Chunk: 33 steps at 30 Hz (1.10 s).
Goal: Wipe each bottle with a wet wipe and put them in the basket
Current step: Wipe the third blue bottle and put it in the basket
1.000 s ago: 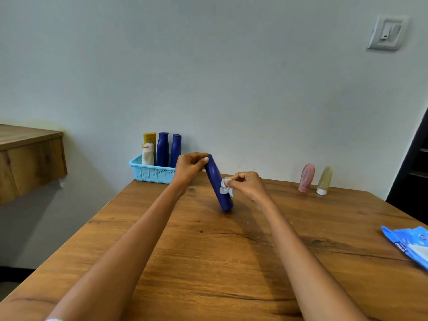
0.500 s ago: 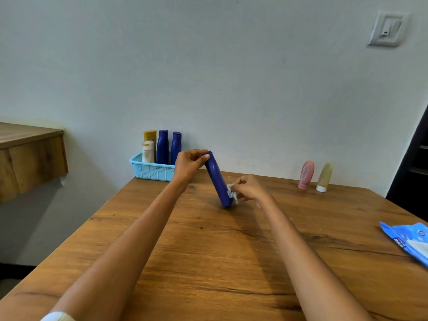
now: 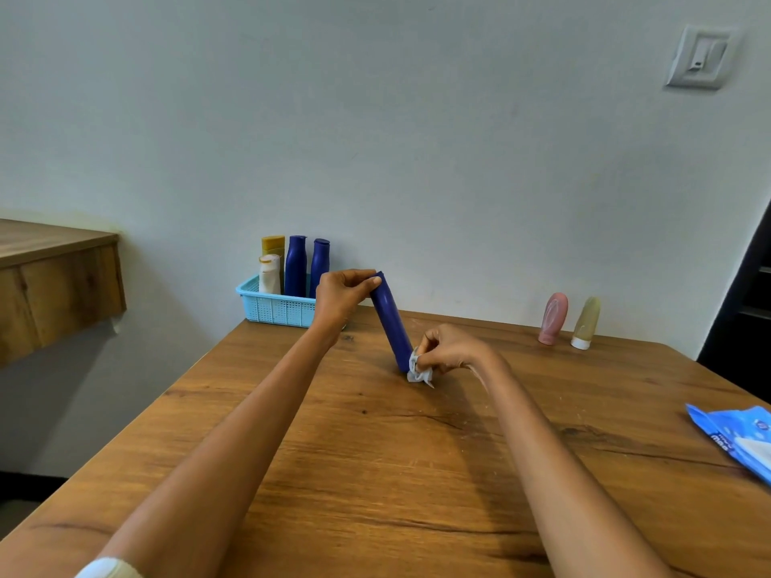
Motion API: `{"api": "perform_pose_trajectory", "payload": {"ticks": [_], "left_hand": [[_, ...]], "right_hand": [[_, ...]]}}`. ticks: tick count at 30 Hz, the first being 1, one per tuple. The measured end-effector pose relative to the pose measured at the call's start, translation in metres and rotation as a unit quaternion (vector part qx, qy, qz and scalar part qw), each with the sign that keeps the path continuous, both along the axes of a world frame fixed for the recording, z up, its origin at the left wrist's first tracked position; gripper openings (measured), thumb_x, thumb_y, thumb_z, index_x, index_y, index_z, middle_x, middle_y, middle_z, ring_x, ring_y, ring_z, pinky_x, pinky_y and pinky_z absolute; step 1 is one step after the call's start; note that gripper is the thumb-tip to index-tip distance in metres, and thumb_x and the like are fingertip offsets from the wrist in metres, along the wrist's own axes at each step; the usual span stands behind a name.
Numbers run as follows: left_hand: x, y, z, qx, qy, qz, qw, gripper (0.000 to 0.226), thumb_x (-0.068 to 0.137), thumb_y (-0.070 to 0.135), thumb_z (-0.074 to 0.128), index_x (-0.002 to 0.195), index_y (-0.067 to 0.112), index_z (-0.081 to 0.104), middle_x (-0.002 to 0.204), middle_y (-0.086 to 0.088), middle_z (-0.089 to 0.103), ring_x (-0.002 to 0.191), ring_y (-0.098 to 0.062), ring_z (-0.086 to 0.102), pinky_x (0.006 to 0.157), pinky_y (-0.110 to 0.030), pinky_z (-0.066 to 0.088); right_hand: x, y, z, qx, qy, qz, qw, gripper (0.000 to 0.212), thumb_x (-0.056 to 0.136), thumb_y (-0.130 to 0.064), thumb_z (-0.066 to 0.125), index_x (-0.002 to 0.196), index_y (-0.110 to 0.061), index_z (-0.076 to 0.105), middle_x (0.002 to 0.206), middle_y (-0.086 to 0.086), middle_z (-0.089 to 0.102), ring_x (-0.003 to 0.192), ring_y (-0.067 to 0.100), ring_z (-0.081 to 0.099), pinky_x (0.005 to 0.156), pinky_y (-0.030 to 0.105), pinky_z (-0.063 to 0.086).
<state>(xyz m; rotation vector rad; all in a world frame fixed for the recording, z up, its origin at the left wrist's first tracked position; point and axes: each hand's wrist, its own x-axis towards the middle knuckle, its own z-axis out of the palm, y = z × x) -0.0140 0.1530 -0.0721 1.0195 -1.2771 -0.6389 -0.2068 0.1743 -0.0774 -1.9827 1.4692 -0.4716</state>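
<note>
Your left hand (image 3: 342, 298) grips the top of the dark blue bottle (image 3: 391, 323), tilted with its base on the wooden table (image 3: 375, 452). Your right hand (image 3: 448, 348) pinches the wet wipe (image 3: 418, 369) against the base. It looks like stiff, light, smooth plastic, probably slick where wet, so hold near the cap. Behind your left hand the light blue basket (image 3: 275, 308) already holds four bottles. The pink bottle (image 3: 553, 318) and the yellowish bottle (image 3: 585, 323) stand well right of your grip, clear of the way.

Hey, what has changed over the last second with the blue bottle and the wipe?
The right hand has slid the wet wipe down the tilted blue bottle, from its middle to its lower end by the table. The left hand still grips the bottle's top. The basket and the two bottles by the wall stayed put.
</note>
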Motion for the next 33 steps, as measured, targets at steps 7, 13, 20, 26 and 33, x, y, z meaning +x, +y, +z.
{"api": "perform_pose_trajectory", "payload": {"ticks": [7,13,20,26,33], "left_hand": [[0.002,0.001,0.000,-0.003,0.007,0.002,1.000,0.027,0.083,0.013,0.067,0.110,0.007,0.066,0.097,-0.002,0.068,0.090,-0.009,0.064,0.078,-0.020,0.053],[-0.001,0.004,0.003,-0.028,-0.028,-0.037,0.999,0.026,0.082,0.014,0.068,0.107,0.007,0.068,0.098,-0.004,0.071,0.089,-0.009,0.067,0.079,-0.021,0.054],[-0.007,0.006,0.003,-0.037,-0.042,-0.074,0.996,0.025,0.085,0.009,0.065,0.109,0.006,0.067,0.099,-0.001,0.069,0.097,-0.013,0.066,0.086,-0.025,0.053],[0.002,0.006,-0.001,-0.028,-0.041,-0.075,0.996,0.024,0.087,0.007,0.062,0.111,0.007,0.065,0.102,-0.004,0.069,0.096,-0.011,0.065,0.085,-0.024,0.053],[-0.008,0.011,0.007,-0.046,-0.059,-0.135,0.988,0.023,0.088,0.005,0.060,0.109,0.013,0.064,0.101,0.002,0.068,0.100,-0.010,0.064,0.086,-0.021,0.052]], "right_hand": [[0.026,0.005,0.005,-0.131,-0.178,-0.038,0.975,0.013,0.077,-0.009,0.071,0.080,-0.015,0.060,0.094,0.004,0.067,0.083,0.016,0.065,0.067,0.028,0.057],[0.049,0.000,0.011,-0.322,-0.242,-0.076,0.912,0.012,0.081,-0.020,0.071,0.090,-0.019,0.064,0.092,-0.010,0.064,0.081,0.002,0.058,0.061,0.009,0.043],[0.038,-0.003,0.002,-0.361,-0.249,-0.092,0.894,0.019,0.083,-0.007,0.066,0.098,-0.017,0.071,0.098,-0.007,0.066,0.088,0.002,0.058,0.071,0.014,0.048],[0.019,-0.011,-0.026,-0.220,-0.190,-0.181,0.939,0.023,0.080,-0.005,0.064,0.069,-0.025,0.062,0.082,-0.008,0.066,0.074,0.006,0.059,0.062,0.021,0.048],[0.009,-0.016,-0.025,-0.077,-0.175,-0.235,0.953,0.011,0.084,-0.006,0.061,0.080,-0.017,0.060,0.090,0.002,0.061,0.085,0.018,0.060,0.076,0.034,0.056]]}}
